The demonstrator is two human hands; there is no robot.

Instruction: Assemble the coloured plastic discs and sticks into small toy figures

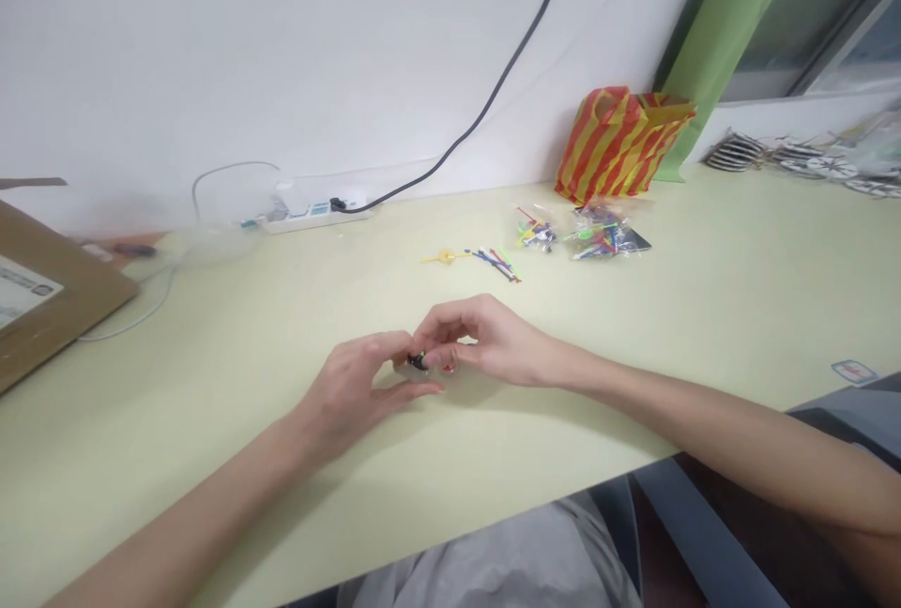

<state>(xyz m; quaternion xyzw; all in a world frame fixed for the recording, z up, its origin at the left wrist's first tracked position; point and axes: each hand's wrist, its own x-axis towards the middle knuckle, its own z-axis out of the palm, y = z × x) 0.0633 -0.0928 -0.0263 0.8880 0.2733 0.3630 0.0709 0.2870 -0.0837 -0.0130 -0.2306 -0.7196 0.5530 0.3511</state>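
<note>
My left hand [356, 389] and my right hand [485, 341] meet over the middle of the pale yellow table [211, 420]. Both pinch a tiny dark piece [418, 361] with green and red bits between their fingertips. The fingers of each hand are curled together around it. What the piece is exactly is too small to make out. Farther back lie several loose coloured sticks [493, 259] and a small yellow part [445, 257].
Two clear bags of coloured sticks [587, 235] lie behind the loose ones. A red-and-yellow striped bag [619, 144] stands at the wall. A white power strip [310, 211] with a black cable sits back left, a cardboard box [49, 298] at far left.
</note>
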